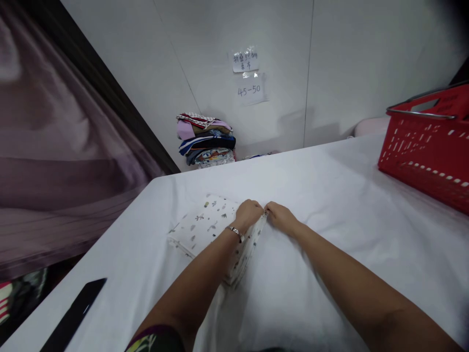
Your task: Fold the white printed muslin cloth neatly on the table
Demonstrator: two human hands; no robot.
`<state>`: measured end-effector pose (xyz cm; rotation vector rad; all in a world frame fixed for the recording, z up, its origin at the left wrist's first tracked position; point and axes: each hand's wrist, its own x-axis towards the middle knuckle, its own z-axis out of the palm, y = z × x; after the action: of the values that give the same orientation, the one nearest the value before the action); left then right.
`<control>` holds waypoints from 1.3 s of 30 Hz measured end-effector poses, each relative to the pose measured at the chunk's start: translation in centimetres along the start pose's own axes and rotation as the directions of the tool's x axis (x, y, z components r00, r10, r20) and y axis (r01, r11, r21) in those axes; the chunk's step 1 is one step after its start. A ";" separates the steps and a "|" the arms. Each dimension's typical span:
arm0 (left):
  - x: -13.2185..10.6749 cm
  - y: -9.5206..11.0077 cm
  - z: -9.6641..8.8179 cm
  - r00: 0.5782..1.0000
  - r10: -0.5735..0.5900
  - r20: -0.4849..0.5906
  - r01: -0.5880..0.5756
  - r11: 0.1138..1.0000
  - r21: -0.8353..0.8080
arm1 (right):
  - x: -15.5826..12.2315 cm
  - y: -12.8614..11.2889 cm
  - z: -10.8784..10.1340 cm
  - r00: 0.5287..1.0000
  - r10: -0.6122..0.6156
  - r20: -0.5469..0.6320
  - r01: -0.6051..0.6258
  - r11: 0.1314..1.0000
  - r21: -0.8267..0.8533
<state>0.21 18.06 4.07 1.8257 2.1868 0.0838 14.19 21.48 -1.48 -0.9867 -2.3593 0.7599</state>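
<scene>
A white cloth (pixel 205 222) with a small grey and olive print lies folded in layers on the white-covered table. My left hand (pixel 249 213), with a bracelet at the wrist, is closed on the cloth's far right corner. Fingertips of my right hand (pixel 279 216) pinch the same corner from the right, almost touching the left hand. The corner is lifted a little, and a side of the folded stack hangs in layers below my left wrist. My left forearm hides part of the cloth's near side.
The white table covering (pixel 330 205) has slight wrinkles. At the right stands a red basket (pixel 425 146) with a metal handle. A pile of folded clothes (pixel 207 139) sits beyond the far edge, by the wall. A flat black object (pixel 75 315) lies near left; a mauve curtain (pixel 66 146) hangs left.
</scene>
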 end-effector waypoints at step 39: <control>-4.0 -0.2 -1.6 0.906 0.418 -0.063 -0.383 0.875 0.295 | 0.1 0.3 0.3 1.000 0.001 -0.013 0.000 0.999 0.049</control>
<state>0.28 14.38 6.24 2.4785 1.9344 -0.0252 14.11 21.64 -1.90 -0.9692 -2.3179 0.8051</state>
